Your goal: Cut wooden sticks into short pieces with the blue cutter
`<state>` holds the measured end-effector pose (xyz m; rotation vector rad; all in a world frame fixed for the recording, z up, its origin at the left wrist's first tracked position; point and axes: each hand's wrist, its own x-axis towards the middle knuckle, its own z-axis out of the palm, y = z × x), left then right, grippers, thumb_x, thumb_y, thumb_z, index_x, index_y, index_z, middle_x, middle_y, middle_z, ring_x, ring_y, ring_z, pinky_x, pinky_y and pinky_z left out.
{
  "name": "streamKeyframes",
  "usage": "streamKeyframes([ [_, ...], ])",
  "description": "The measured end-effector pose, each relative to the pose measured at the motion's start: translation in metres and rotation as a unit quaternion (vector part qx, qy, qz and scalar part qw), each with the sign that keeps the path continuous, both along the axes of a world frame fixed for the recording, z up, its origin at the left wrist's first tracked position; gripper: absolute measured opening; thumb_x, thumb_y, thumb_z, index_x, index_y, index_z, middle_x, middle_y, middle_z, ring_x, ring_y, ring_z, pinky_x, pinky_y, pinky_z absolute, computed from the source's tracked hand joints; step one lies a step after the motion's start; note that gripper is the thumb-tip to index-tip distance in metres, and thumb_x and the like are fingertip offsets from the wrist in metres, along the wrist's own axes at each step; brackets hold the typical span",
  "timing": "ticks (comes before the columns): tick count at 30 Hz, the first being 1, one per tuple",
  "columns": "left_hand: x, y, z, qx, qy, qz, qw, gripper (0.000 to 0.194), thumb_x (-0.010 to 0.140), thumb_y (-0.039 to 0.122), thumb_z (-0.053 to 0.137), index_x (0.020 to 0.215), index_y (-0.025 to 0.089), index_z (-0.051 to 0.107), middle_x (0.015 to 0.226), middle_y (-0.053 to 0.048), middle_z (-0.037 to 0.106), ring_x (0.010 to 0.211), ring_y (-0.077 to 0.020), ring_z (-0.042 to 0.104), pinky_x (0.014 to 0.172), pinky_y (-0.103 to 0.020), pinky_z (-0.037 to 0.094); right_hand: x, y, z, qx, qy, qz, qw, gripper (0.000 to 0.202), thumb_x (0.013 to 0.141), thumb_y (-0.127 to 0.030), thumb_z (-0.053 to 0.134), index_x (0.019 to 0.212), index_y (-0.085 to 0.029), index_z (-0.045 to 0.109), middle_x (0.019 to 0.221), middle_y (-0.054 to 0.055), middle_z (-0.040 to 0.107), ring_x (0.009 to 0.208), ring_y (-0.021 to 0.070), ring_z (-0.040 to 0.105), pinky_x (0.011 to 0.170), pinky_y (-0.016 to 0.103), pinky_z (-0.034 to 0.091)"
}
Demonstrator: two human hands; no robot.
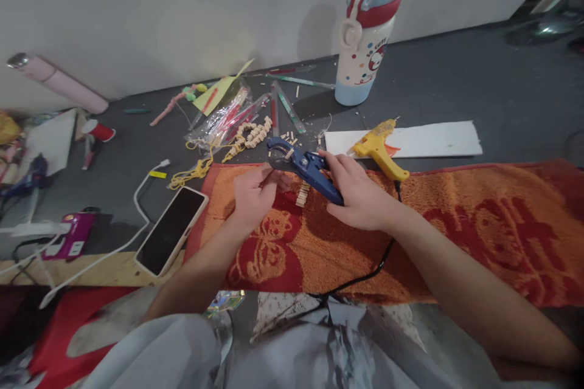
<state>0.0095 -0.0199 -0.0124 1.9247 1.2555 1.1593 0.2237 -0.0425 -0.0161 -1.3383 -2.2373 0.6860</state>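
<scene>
From far off, I look down at the big dark grey table. On its near side lies a long fuzzy orange and red towel, maybe to make a soft place to work. Behind the towel is a flat, long white board. A tall white and pale blue bottle with a red band stands farther back, I think so it won't get knocked.

A flat black-screened phone with a pale case lies to the left, out of the way.

The right hand wraps around the handles of a blue plier-like tool, just above the towel, its nose pointing left and away from me. The hold looks good for squeezing. I can't tell if its nose bites the pale bit beside it. The left hand has curled fingers near the tool; I can't tell if they pinch anything.

A yellow plastic glue gun lies partly on the board, perhaps to catch drips.

Smaller is a pale, bumpy chain of little pieces. Smallest is a short row of pale sticks under the tool, between the hands.
</scene>
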Motion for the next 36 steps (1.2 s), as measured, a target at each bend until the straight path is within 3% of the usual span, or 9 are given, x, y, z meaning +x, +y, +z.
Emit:
streamKeyframes([
  [5,-0.007,0.005,0.001,0.031,0.05,-0.008,0.998,0.025,0.083,0.021,0.049,0.066,0.016,0.068,0.059,0.001,0.068,0.053,-0.0111,0.063,0.053,-0.02,0.05,0.003,0.0,0.004,-0.04,0.025,0.042,0.998,0.086,0.065,-0.025,0.053,0.143,-0.016,0.019,0.119,0.016,0.044,0.112,0.0357,0.046,0.094,0.053,0.04],
  [9,-0.008,0.005,0.0,0.017,0.054,-0.018,0.998,0.025,0.082,0.018,0.048,0.071,0.017,0.07,0.057,0.001,0.068,0.053,-0.0119,0.063,0.054,-0.021,0.051,0.003,-0.001,0.005,-0.011,-0.009,0.013,1.0,0.085,0.065,-0.026,0.054,0.142,-0.011,0.021,0.114,0.018,0.046,0.109,0.0373,0.045,0.094,0.056,0.037],
  [12,-0.009,0.006,0.001,0.054,0.083,-0.008,0.995,0.023,0.08,0.016,0.05,0.07,0.018,0.07,0.057,0.002,0.068,0.053,-0.0109,0.063,0.055,-0.02,0.05,0.003,-0.001,0.007,-0.014,-0.019,0.026,0.999,0.084,0.066,-0.025,0.054,0.142,-0.008,0.023,0.118,0.019,0.045,0.112,0.0366,0.044,0.096,0.053,0.037],
  [23,-0.013,0.008,0.001,0.099,0.11,-0.022,0.989,0.027,0.083,0.017,0.049,0.066,0.019,0.069,0.058,0.002,0.068,0.054,-0.0104,0.062,0.056,-0.02,0.047,0.005,-0.001,0.008,0.019,-0.022,0.024,0.999,0.083,0.065,-0.026,0.054,0.142,-0.013,0.024,0.116,0.017,0.045,0.111,0.0369,0.044,0.095,0.054,0.037],
  [28,-0.012,0.006,0.001,0.083,0.127,-0.039,0.988,0.028,0.083,0.017,0.046,0.068,0.019,0.069,0.058,0.002,0.068,0.056,-0.0115,0.064,0.057,-0.021,0.048,0.006,-0.001,0.007,0.037,-0.035,0.018,0.999,0.083,0.065,-0.027,0.053,0.141,-0.01,0.024,0.115,0.018,0.045,0.111,0.0372,0.044,0.096,0.054,0.036],
  [32,-0.014,0.006,0.003,0.115,0.152,-0.013,0.982,0.031,0.084,0.021,0.047,0.062,0.019,0.068,0.06,0.001,0.069,0.057,-0.0115,0.063,0.057,-0.021,0.046,0.005,-0.001,0.007,0.027,-0.019,0.031,0.999,0.083,0.065,-0.026,0.053,0.142,-0.014,0.022,0.119,0.018,0.045,0.112,0.0373,0.044,0.095,0.055,0.037],
  [36,-0.014,0.006,0.002,0.097,0.163,-0.037,0.981,0.03,0.083,0.019,0.044,0.068,0.02,0.069,0.057,0.002,0.067,0.056,-0.0124,0.063,0.058,-0.022,0.047,0.005,-0.001,0.006,0.04,-0.027,0.026,0.998,0.084,0.065,-0.026,0.053,0.142,-0.013,0.021,0.118,0.018,0.044,0.113,0.0376,0.042,0.097,0.055,0.035],
])
